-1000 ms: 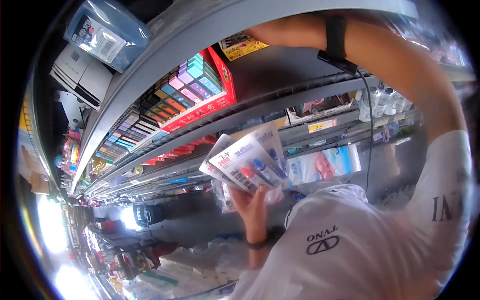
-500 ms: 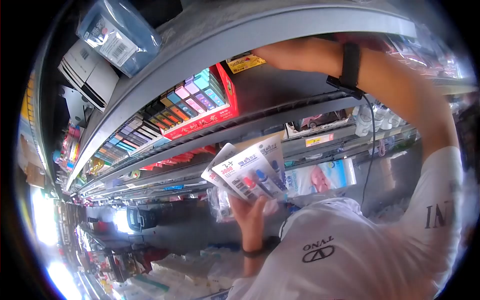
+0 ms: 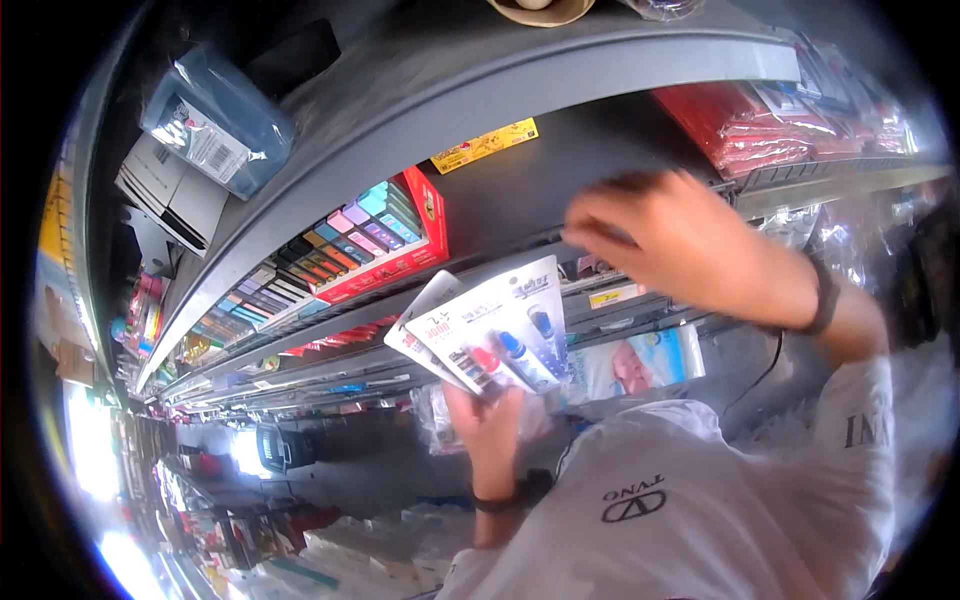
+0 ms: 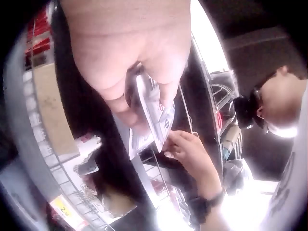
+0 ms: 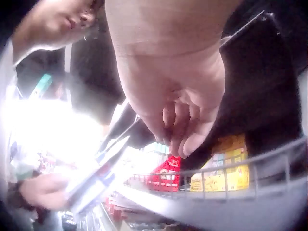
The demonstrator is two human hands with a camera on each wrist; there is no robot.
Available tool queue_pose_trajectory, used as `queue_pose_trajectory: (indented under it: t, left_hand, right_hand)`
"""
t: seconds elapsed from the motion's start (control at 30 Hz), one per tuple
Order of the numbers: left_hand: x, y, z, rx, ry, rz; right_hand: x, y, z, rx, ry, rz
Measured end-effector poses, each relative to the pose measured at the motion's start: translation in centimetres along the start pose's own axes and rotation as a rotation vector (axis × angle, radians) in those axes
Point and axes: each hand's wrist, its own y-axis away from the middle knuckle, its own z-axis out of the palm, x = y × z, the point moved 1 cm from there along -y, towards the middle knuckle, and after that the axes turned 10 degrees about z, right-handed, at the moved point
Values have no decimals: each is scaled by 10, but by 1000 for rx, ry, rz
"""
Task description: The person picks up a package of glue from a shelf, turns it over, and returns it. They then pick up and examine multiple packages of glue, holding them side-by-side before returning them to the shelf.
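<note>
In the head view my left hand (image 3: 487, 432) grips the lower edge of several white blister packs (image 3: 480, 325), fanned out, with small red and blue capped items on the front one. The left wrist view shows the thumb and fingers around the packs (image 4: 156, 108). My right hand (image 3: 680, 245) is in the air before the upper shelf, to the right of the packs and above them in the head view. Its fingers are loosely bent with nothing between them, as the right wrist view also shows. A yellow box (image 3: 485, 146) stands deeper on that shelf.
A red display box (image 3: 432, 215) of small coloured boxes stands left of the yellow box. The shelf's grey front edge (image 3: 590, 68) runs above. Red plastic-wrapped packs (image 3: 760, 135) lie at the right. A baby-picture package (image 3: 630, 368) is lower down.
My right hand has come out from the yellow box under the shelf edge and moved right and down. The left hand keeps hold of the blister packs, nearly in place.
</note>
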Motion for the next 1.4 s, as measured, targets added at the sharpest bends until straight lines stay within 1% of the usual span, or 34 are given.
queue_pose_trajectory:
  t: [0.07,0.1,0.13,0.17,0.2,0.23,0.27,0.3,0.33,0.37,0.4,0.47,0.6,0.67,0.7,0.8,0.9,1.0,1.2,1.3,1.4]
  left_hand:
    - [0,-2,13,5,29,-12]
    - [-2,-5,19,-35,28,6]
    - [3,-7,34,-19,86,-1]
    - [5,-8,44,-60,148,-41]
    - [6,-9,55,-100,210,-81]
    - [11,-9,71,-124,253,-9]
    - [12,-10,75,-188,226,-156]
    - [9,-11,88,-213,240,-70]
    - [7,-12,102,-236,255,19]
    - [11,-13,113,-242,319,-11]
    - [4,-14,119,-283,323,7]
    - [1,-13,131,-316,312,-33]
    - [-10,-7,145,-351,270,-95]
    - [-11,-7,150,-373,281,-156]
    - [-11,-6,152,-360,306,-147]
    - [-21,-4,157,-306,367,-169]
    - [-16,-1,165,-213,365,-184]
    - [-23,0,163,-232,345,-219]
    - [-24,1,163,-240,319,-235]
    - [-30,1,156,-288,288,-291]
    - [-33,1,156,-292,315,-289]
  right_hand:
    - [-1,36,-7,-68,18,103]
    - [1,50,-7,-80,-24,117]
    - [6,62,-2,-91,-63,131]
    - [10,73,1,-100,-101,144]
    - [12,81,2,-120,-109,202]
    - [12,89,3,-142,-118,260]
    - [14,97,3,-159,-118,310]
    - [22,105,6,-172,-67,361]
    - [24,107,1,-132,-89,394]
    - [30,110,1,-85,-142,408]
    - [37,114,2,-43,-200,425]
    - [46,120,1,-13,-274,465]
    - [57,128,-9,-37,-404,548]
    - [64,132,-9,-23,-441,567]
    - [68,134,-9,-16,-460,577]
    - [79,137,-4,39,-567,556]
    - [81,138,-9,26,-569,564]
    - [87,143,-6,22,-689,592]
    - [84,141,-13,-8,-758,601]
    - [84,137,-14,68,-627,455]
    - [84,137,-12,112,-570,408]
